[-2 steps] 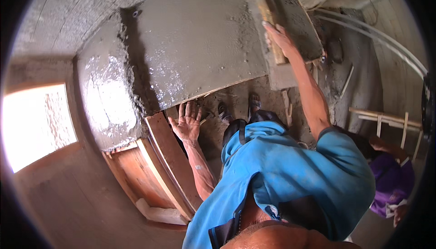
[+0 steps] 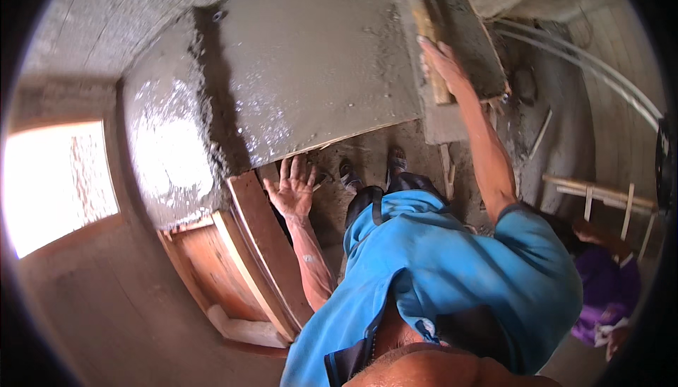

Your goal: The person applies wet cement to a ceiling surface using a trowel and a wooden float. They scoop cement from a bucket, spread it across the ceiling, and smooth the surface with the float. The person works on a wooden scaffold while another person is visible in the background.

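Wet grey concrete (image 2: pixel 318 55) covers a raised slab in front of me. Across its right part lies a long flat concrete float (image 2: pixel 446 126), its near end sticking out past the slab's front edge. On the wooden handle of the float rests my right hand (image 2: pixel 443 62), closed round it; the grip is partly hidden from above. My left hand (image 2: pixel 292 188) is held palm up with spread fingers, just under the slab's front edge, holding nothing. Whether its fingertips touch the edge I cannot tell.
A higher wet concrete step (image 2: pixel 159 133) adjoins at left, above wooden formwork (image 2: pixel 247 246). A bright window opening (image 2: pixel 63 186) is farther left. Pale pipes (image 2: pixel 586 55) curve at right. Another person in purple (image 2: pixel 607 288) is at lower right, near wooden sticks (image 2: pixel 600 193).
The view has shifted slightly, with the slab a little farther right in it. Both hands keep nearly the same places, the right one still on the float's handle.
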Available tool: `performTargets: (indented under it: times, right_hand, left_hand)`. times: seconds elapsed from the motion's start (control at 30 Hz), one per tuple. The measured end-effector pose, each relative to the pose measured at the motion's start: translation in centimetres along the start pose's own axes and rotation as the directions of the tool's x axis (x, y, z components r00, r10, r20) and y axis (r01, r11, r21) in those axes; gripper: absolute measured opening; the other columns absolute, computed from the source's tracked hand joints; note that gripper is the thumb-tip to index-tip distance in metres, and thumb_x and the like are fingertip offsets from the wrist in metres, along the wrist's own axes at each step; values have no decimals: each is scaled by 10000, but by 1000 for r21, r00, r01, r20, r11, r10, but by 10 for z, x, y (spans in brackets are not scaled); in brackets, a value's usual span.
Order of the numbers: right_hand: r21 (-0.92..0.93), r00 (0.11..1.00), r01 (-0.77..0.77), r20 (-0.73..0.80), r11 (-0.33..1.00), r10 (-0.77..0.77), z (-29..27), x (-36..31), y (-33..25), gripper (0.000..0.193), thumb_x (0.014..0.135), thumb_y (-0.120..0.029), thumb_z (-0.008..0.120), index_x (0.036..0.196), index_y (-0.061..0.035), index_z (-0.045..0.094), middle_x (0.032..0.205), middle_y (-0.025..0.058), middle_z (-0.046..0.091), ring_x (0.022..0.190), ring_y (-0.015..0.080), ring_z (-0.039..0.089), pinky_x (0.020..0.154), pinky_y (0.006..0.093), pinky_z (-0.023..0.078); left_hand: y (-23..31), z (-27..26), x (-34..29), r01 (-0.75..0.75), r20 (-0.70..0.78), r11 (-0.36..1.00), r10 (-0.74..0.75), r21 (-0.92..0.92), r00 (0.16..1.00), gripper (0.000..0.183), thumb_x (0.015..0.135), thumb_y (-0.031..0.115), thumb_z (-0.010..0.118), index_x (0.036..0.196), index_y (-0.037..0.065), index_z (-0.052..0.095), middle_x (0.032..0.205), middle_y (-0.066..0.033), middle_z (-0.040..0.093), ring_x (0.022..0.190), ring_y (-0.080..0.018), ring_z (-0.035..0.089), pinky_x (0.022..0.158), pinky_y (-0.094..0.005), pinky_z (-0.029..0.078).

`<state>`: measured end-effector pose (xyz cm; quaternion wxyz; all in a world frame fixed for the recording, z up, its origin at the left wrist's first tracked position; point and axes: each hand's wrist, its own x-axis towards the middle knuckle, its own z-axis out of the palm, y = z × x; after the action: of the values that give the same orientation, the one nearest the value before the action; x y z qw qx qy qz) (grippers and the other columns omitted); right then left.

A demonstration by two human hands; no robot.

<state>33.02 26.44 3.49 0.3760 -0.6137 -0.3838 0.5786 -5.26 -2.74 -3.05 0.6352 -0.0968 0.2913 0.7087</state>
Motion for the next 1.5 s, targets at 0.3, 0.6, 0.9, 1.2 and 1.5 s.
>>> performTargets:
  times: [0.3, 0.6, 0.9, 1.2, 1.5]
  right_hand:
    - [226, 929, -97, 371, 969, 7, 131, -70, -11, 378, 929, -462, 716, 969, -127, 545, 659, -39, 551, 467, 51, 501, 408, 229, 451]
    - [227, 825, -51, 558, 973, -87, 323, -49, 27, 484, 928, -514, 704, 997, -98, 465, 651, -7, 527, 508, 87, 542, 437, 259, 493]
    - [137, 918, -22, 395, 990, -34, 310, 41, 39, 1169, 871, -635, 701, 1520, 98, 64, 748, 49, 555, 585, 132, 567, 527, 306, 505]
    - [225, 985, -36, 175, 974, -4, 164, 59, 18, 677, 872, -589, 740, 1164, -79, 403, 716, 5, 535, 583, 92, 554, 516, 260, 495]
    - [238, 997, -83, 13, 968, 82, 59, 80, 17, 685, 875, -559, 752, 1197, -35, 450, 702, 11, 557, 549, 129, 561, 528, 315, 510]
  left_hand:
    - [10, -16, -2, 45, 92, 999, -43, -16, 995, 888, 980, 730, 338, 1572, 68, 333, 1635, -200, 297, 1533, -373, 211, 1232, -614, 160]
    - [24, -33, 11, 133, 111, 991, -136, 33, 984, 875, 962, 741, 372, 1547, 91, 393, 1590, -179, 393, 1430, -381, 367, 1192, -585, 259]
    - [22, -22, 10, 143, 132, 989, -145, 24, 981, 842, 986, 690, 377, 1550, 66, 373, 1640, -189, 291, 1508, -395, 259, 1229, -634, 167]
    - [18, -12, 1, 107, 122, 991, -116, 78, 986, 839, 991, 693, 367, 1566, 82, 352, 1656, -181, 258, 1530, -354, 242, 1235, -634, 149]
    - [10, -12, 3, 80, 221, 993, -99, 92, 970, 826, 992, 676, 383, 1574, 91, 339, 1639, -163, 317, 1541, -317, 234, 1231, -637, 152]
